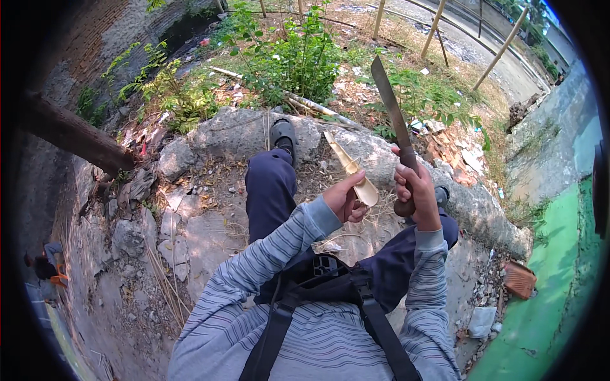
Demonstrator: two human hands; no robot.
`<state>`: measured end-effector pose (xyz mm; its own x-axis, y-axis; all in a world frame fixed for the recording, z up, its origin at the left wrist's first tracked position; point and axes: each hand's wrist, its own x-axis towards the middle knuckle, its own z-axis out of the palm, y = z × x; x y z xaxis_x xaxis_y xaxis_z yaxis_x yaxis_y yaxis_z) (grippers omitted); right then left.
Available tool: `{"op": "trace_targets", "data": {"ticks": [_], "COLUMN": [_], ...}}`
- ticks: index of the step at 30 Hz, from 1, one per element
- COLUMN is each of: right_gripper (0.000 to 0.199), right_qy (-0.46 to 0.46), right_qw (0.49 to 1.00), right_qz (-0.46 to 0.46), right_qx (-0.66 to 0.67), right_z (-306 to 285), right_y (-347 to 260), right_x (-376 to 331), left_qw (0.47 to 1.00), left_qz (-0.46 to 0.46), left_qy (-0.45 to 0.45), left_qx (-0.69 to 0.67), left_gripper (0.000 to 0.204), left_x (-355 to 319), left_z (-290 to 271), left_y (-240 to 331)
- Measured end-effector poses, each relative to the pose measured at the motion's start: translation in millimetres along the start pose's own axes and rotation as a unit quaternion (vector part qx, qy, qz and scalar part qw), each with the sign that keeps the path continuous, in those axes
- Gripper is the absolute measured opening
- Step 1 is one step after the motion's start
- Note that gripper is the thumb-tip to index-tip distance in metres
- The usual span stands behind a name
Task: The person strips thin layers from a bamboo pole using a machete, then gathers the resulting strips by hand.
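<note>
Pale split stalk (350, 166), seemingly bamboo, sits at 2 o'clock from the view's middle, its narrow end pointing toward 11 o'clock. Fingers and thumb of the left hand (344, 202) are pinched around its wide lower end. At 3 o'clock from that hand, the right hand (424, 195) has its fingers wrapped round the handle of a machete (400, 130); the blade rises between 11 and 12 o'clock, apart from the stalk. Leafy shrubs (305, 60) stand at 12 o'clock, a tree trunk (76, 135) between 9 and 10, and a green wall (546, 286) at 4.
</note>
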<state>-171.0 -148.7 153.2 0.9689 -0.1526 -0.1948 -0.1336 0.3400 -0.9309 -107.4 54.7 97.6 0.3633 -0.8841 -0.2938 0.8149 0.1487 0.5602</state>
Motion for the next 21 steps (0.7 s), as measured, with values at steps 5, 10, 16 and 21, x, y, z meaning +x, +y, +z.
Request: {"op": "trace_targets", "data": {"ticks": [5,10,16,21], "right_gripper": [0.064,0.065,0.068,0.069], "right_qy": [0.003,0.005,0.027,0.045], "right_qw": [0.996,0.995,0.993,0.991], "right_qz": [-0.075,-0.099,-0.116,-0.125], "right_qx": [0.037,0.007,-0.014,0.005], "right_z": [23.3,30.6,34.4,30.2], "right_y": [-9.1,-13.0,-6.9,-4.4], "right_x": [-50.3,-60.0,-49.5,-45.6], "left_qw": [0.998,0.998,0.998,0.953], "left_qz": [-0.027,-0.036,-0.037,0.005], "left_qy": [0.053,0.044,0.006,0.046], "left_qx": [0.030,0.018,0.043,0.301], "left_gripper": [0.056,0.054,0.068,0.073], "left_x": [15.3,25.6,18.0,9.1], "left_z": [19.4,18.9,14.7,-22.8], "left_y": [-6.7,-17.9,-7.8,-7.0]}}
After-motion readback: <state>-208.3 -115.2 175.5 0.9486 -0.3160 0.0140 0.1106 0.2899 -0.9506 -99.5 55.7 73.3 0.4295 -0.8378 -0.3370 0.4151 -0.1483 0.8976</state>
